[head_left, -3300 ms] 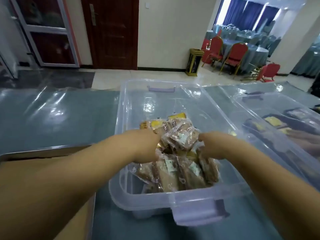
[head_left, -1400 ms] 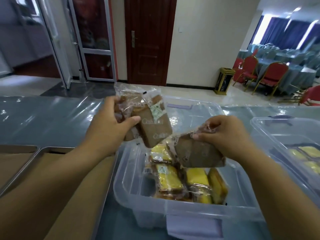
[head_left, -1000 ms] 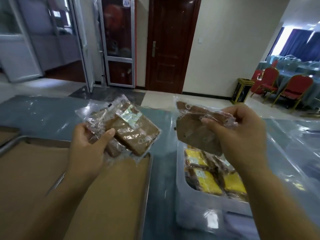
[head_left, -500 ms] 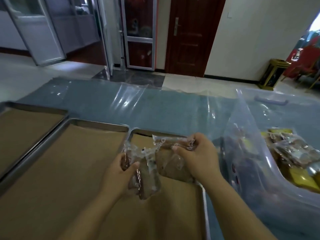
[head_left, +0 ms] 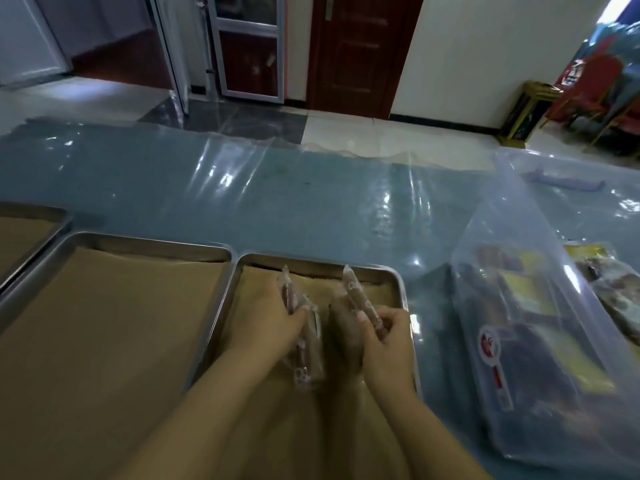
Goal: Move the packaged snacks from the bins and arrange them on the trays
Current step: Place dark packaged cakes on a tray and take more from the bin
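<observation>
Here left hand [head_left: 273,322] and right hand [head_left: 386,337] grip snacks [head_left: 306,358] over a tray [head_left: 313,260]; bin [head_left: 526,358] beside

Banquet venue, red gold-framed chairs [head_left: 595,84], plastic-covered table [head_left: 242,188], lined metal trays [head_left: 145,241]

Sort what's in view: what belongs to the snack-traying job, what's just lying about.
Job: left hand, brown cake packets it grips, right hand, single cake packet it pinches, tray beneath them, middle tray, far-left tray, clear bin, yellow snack packets.
Lying about: wooden door, gold litter bin, red chairs.
</observation>
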Action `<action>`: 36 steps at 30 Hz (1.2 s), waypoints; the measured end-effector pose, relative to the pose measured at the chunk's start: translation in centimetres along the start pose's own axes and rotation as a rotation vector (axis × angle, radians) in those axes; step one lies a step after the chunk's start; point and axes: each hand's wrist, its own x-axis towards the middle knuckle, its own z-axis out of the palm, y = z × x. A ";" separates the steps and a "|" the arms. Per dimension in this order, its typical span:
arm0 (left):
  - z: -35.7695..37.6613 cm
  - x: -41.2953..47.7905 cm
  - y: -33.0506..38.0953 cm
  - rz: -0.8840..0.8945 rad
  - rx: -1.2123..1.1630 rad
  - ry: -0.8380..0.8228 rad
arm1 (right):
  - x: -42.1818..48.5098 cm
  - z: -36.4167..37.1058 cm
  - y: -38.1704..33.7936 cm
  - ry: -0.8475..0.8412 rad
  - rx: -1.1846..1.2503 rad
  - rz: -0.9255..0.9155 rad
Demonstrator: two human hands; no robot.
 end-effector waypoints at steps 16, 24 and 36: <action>4.0 -6.5 -4.1 0.110 -0.235 -0.476 | -2.7 -5.3 2.8 -0.639 -0.396 -0.181; 7.7 -2.8 -2.4 0.258 -0.127 -0.302 | 1.1 -4.9 2.6 -0.346 -0.298 -0.165; 10.6 2.9 0.5 0.438 0.166 -0.260 | 6.7 -6.0 3.9 -0.142 -0.649 -0.089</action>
